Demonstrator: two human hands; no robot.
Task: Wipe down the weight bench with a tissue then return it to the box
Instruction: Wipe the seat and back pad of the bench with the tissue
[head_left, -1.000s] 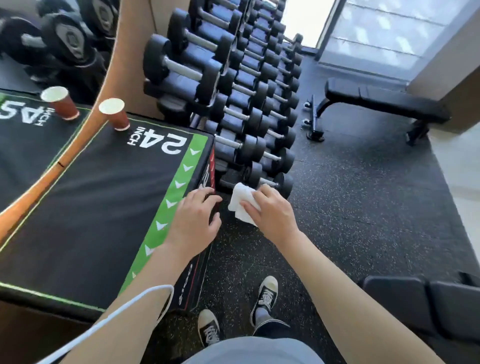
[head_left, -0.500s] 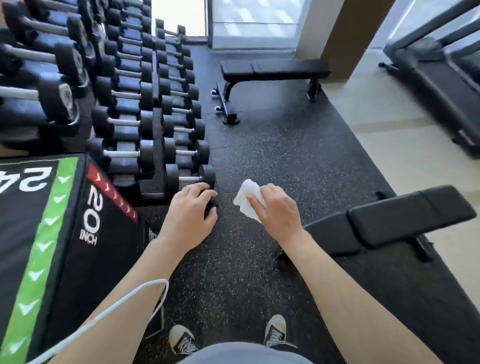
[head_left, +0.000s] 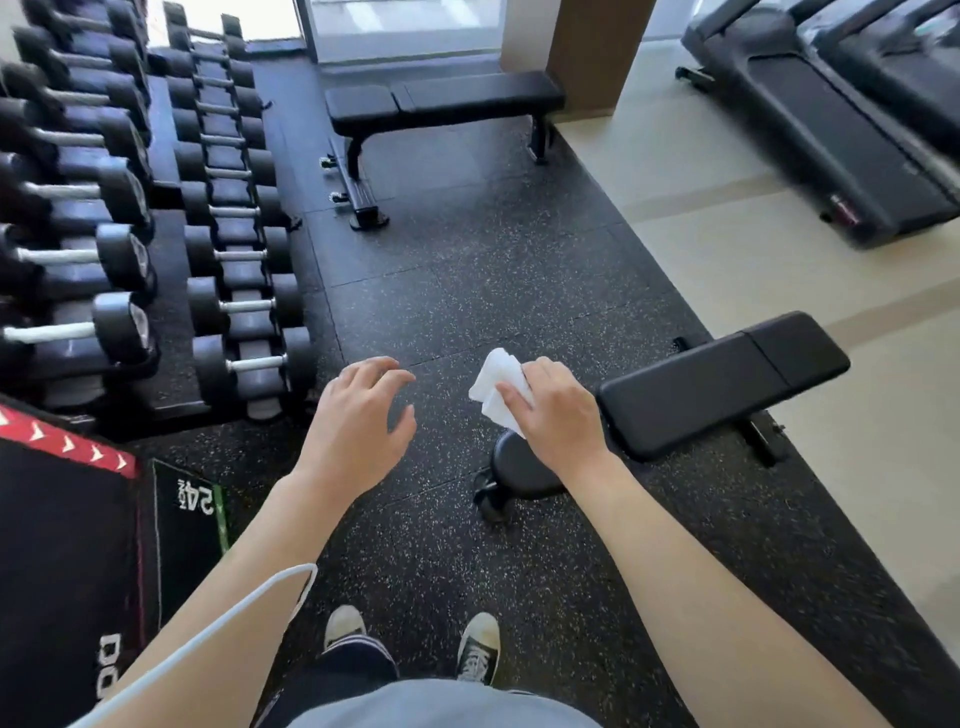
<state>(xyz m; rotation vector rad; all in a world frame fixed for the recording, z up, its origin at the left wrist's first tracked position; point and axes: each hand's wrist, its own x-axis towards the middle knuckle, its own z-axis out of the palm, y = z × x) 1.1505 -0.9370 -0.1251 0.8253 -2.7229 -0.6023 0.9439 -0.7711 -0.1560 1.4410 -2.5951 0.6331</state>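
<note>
Tissue (head_left: 496, 387) gripped by right hand (head_left: 558, 415); box (head_left: 78, 545) marked "24".

speckled rubber floor (head_left: 467, 270), dumbbell rack (head_left: 156, 208), treadmills (head_left: 841, 119).

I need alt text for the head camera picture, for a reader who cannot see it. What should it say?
A person's right hand grips a folded white tissue beside a black weight bench, while the left hand hangs open, holding nothing. They stand on speckled black gym flooring, with a dumbbell rack on the left, a second bench ahead and treadmills at the right.
</note>
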